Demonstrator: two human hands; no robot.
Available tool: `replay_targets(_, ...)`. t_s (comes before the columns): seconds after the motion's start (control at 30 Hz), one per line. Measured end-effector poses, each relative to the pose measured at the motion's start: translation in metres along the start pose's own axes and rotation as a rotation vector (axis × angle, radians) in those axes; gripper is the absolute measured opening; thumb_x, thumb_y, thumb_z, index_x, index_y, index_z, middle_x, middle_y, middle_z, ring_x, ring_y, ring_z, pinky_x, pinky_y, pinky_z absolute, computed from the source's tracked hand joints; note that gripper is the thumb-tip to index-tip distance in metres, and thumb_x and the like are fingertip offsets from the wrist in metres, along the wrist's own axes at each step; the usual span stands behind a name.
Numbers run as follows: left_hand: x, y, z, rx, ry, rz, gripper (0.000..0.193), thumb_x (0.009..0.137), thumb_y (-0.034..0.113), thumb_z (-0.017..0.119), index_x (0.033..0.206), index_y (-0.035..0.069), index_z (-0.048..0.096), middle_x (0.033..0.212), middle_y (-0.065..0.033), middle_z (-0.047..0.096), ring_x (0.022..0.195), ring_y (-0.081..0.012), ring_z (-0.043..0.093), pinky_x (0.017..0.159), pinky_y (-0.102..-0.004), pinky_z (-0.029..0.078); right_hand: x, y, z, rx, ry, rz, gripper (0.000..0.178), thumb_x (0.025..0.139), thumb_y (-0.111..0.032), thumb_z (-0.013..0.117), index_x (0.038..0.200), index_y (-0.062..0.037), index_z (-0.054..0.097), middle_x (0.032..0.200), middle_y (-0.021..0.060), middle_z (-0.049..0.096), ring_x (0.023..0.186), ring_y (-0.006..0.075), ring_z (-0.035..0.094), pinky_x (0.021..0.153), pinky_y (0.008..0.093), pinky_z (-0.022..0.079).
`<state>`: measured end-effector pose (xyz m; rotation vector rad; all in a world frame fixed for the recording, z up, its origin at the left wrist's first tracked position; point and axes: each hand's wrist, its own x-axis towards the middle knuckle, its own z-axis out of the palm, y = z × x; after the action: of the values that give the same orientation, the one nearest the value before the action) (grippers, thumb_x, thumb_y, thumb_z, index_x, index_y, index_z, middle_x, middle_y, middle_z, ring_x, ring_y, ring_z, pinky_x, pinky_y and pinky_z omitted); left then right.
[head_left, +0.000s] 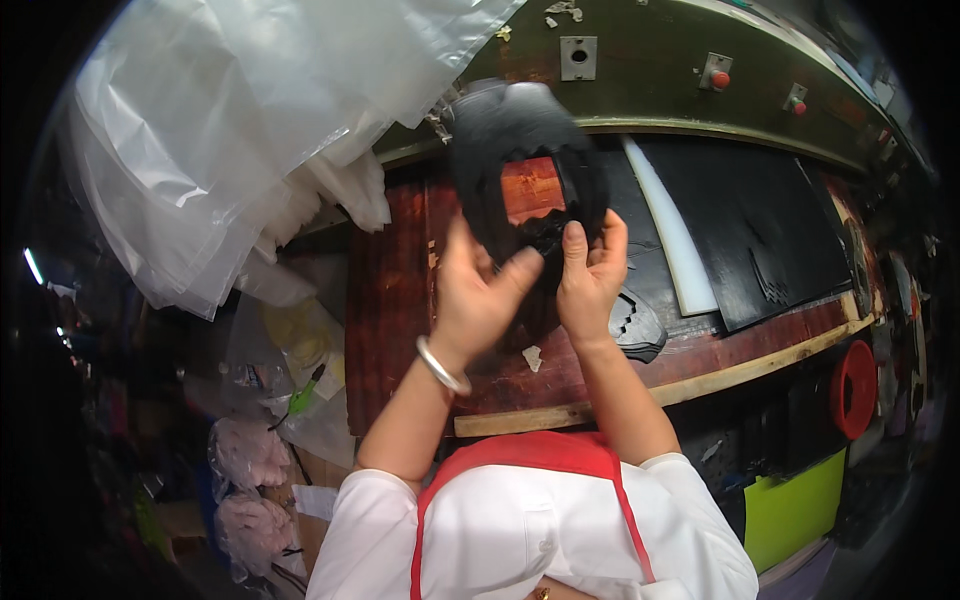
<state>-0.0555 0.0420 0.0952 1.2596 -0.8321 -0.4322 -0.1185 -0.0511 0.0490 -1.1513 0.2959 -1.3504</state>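
Between both hands I hold up a black, flat-looking piece (520,122) with a rounded far end, a large hole in its middle and jagged inner edges. Its exact kind cannot be made out, and motion blurs it. My left hand (475,300) grips its near left side, thumb on top; a pale bangle circles that wrist. On the near right side, my right hand (592,275) has its thumb pressed on the face and its fingers curled round the edge. Partly behind my right wrist, another black piece with a toothed cut-out (637,328) lies on the reddish-brown work table (395,310).
A white strip (672,235) and a black sheet (745,220) lie on the table's right. Beyond stands a green machine beam (640,65) with red buttons. Clear plastic sheeting (230,120) hangs at the left. A wooden strip (700,382) edges the table's near side.
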Motion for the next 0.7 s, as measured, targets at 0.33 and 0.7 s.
replay_targets(0.33,-0.027,-0.091,-0.019,0.383,0.284,0.492,0.06,0.098,0.026,0.047,0.142,-0.008,0.024,0.143,-0.0226,0.037,0.132,-0.0297,0.036,0.11,-0.0386,0.025,-0.054,0.038,-0.02,-0.275,-0.441,0.042,0.077,0.097,-0.049,0.04,0.144,0.0083,0.018,0.134,0.0264,0.046,0.121,0.037,0.049,0.099,0.0399,0.038)
replay_targets(0.7,-0.012,-0.073,-0.04,0.297,0.353,0.482,0.054,0.082,0.019,0.077,0.12,-0.002,0.045,0.101,-0.0093,0.062,0.086,-0.0147,0.062,0.078,-0.0266,0.05,-0.054,0.041,-0.039,-0.59,-0.286,0.077,0.067,0.099,-0.051,0.036,0.128,0.0092,0.043,0.106,0.0189,0.055,0.1,0.0311,0.056,0.089,0.039,0.044)
